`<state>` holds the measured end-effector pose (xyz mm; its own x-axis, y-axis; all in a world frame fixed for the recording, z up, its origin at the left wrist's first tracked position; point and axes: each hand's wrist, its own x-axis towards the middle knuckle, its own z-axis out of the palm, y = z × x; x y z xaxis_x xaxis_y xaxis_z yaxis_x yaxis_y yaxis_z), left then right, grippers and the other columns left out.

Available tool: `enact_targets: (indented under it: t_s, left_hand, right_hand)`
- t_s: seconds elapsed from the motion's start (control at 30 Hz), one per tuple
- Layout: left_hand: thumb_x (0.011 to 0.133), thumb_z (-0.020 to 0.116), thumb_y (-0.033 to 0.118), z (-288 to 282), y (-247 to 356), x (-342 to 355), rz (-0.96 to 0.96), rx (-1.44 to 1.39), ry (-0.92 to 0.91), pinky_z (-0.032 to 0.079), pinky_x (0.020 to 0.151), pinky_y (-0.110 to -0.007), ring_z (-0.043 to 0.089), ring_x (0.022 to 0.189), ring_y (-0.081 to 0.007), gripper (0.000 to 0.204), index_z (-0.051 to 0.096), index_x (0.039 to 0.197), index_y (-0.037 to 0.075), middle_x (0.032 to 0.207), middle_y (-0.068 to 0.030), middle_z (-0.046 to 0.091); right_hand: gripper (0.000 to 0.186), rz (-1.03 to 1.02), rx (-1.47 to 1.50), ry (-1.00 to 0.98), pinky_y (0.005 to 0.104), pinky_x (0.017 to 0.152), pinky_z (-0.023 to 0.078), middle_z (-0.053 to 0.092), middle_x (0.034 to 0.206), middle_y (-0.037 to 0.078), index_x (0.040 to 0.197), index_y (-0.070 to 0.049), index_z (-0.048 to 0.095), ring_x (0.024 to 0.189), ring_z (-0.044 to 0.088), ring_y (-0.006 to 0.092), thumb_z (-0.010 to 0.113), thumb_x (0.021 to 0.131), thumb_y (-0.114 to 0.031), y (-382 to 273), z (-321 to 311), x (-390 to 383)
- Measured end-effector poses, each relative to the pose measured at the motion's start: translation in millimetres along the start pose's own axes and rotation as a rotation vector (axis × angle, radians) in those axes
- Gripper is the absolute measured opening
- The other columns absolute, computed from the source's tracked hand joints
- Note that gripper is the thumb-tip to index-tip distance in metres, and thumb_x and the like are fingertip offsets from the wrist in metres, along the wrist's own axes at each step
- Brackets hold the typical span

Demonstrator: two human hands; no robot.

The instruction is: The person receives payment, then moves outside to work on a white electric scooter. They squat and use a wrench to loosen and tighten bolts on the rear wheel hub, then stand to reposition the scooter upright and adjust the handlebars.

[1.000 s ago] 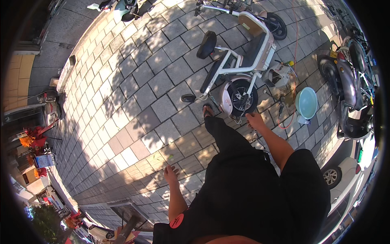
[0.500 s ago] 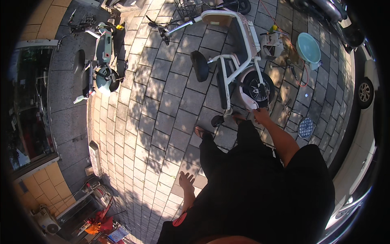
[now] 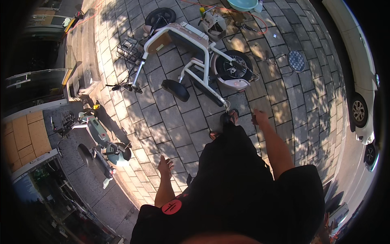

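Note:
A white-framed electric scooter (image 3: 208, 67) with black seat pads lies on its side on the paving ahead of me. Its rear wheel (image 3: 233, 64) shows its face, beside a pale fender (image 3: 237, 84). My right hand (image 3: 260, 117) hangs over the paving below that fender, apart from it, fingers loosely bent and nothing visible in them. Low on the left, my left hand (image 3: 165, 166) hangs with its fingers apart and holds nothing. My sandalled feet (image 3: 233, 115) stand close to the near end of the scooter.
A second, pale green scooter (image 3: 97, 132) stands at the left. Beyond the lying scooter are a whitish box (image 3: 214, 26), a light blue basin (image 3: 243, 4) and an orange hose (image 3: 264, 24). A round patterned stool top (image 3: 296, 61) and parked white car (image 3: 361, 81) are at the right.
My view has turned, and the scooters sit further left in it. My right hand, earlier close to the rear fender, is now apart from it. My feet have shifted.

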<state>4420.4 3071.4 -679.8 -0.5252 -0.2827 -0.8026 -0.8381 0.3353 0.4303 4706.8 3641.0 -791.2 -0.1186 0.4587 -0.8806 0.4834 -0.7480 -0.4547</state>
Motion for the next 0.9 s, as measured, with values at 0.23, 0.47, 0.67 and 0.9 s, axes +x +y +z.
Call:
enact_targets:
  t_s: [0.23, 0.47, 0.67, 0.9]
  left_hand:
    - [0.105, 0.049, 0.068, 54.8, 132.3, 39.6, 0.122, -0.022, -0.1, 0.053, 0.101, -0.048, 0.062, 0.128, -0.0372, 0.088, 0.033, 0.16, 0.001, 0.151, -0.0196, 0.054]
    - [0.11, 0.042, 0.061, 174.4, 201.9, 204.0, 0.11, 0.111, -0.24, 0.047, 0.112, -0.049, 0.054, 0.14, -0.0391, 0.081, 0.03, 0.163, 0.001, 0.155, -0.0213, 0.05]
    - [0.109, 0.036, 0.064, 275.5, 225.6, 375.6, 0.013, 0.127, -0.277, 0.031, 0.125, -0.056, 0.041, 0.15, -0.0405, 0.082, 0.027, 0.165, 0.006, 0.165, -0.0182, 0.04]
    - [0.107, 0.042, 0.061, 351.2, 202.1, 480.0, -0.199, -0.355, -0.745, 0.033, 0.123, -0.062, 0.046, 0.147, -0.041, 0.073, 0.044, 0.158, 0.009, 0.158, -0.0174, 0.05]
  right_hand:
    - [0.055, 0.145, -0.025, 0.017, 0.0361, 0.057, 0.054, 0.071, 0.089, 0.01, 0.128, 0.002, 0.065, 0.068, 0.069, 0.0201, 0.069, 0.098, -0.044, 88.1, 39.2, 50.6]
    - [0.049, 0.085, -0.328, 0.011, 0.0366, 0.077, 0.057, 0.075, 0.092, 0.011, 0.118, 0.004, 0.073, 0.086, 0.072, 0.0213, 0.071, 0.096, -0.039, 134.2, 92.3, 121.4]
    - [0.085, 0.247, -0.157, -0.134, 0.0418, 0.12, 0.037, 0.052, 0.157, 0.02, 0.157, 0.004, 0.043, 0.147, 0.047, 0.0317, 0.078, 0.091, -0.037, 129.7, 141.7, 165.7]
    - [0.047, 0.255, -0.105, -0.142, 0.0318, 0.102, 0.047, 0.071, 0.122, 0.009, 0.132, 0.003, 0.066, 0.111, 0.064, 0.0169, 0.074, 0.094, -0.024, 206.7, 156.3, 245.3]
